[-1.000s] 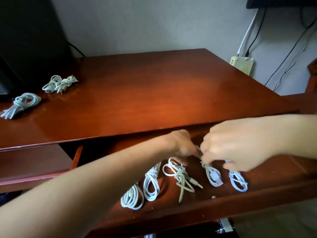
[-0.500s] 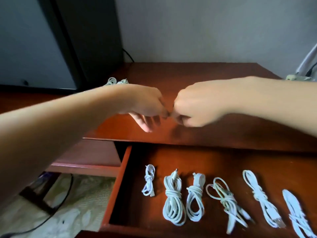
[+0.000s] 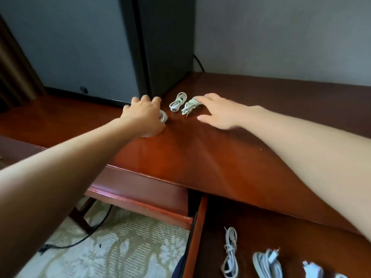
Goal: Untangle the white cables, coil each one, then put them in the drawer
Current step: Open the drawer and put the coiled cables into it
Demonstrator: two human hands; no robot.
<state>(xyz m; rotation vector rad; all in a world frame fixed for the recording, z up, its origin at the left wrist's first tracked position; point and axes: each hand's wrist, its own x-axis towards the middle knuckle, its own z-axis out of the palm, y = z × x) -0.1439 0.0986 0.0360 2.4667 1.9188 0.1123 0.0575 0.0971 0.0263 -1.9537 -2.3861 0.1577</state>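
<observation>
Left hand (image 3: 143, 115) curled over cable coil (image 3: 164, 116), right hand (image 3: 218, 113) flat, touching another coil (image 3: 189, 105)

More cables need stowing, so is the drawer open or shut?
Open. The drawer is pulled out from under the desk edge, with coiled white cables lying inside.

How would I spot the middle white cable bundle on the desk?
Find the tall dark unit behind the desk top. By its base, the middle bundle lies untouched between the left bundle, gripped by the left hand, and the right bundle, touched by the right hand.
</observation>
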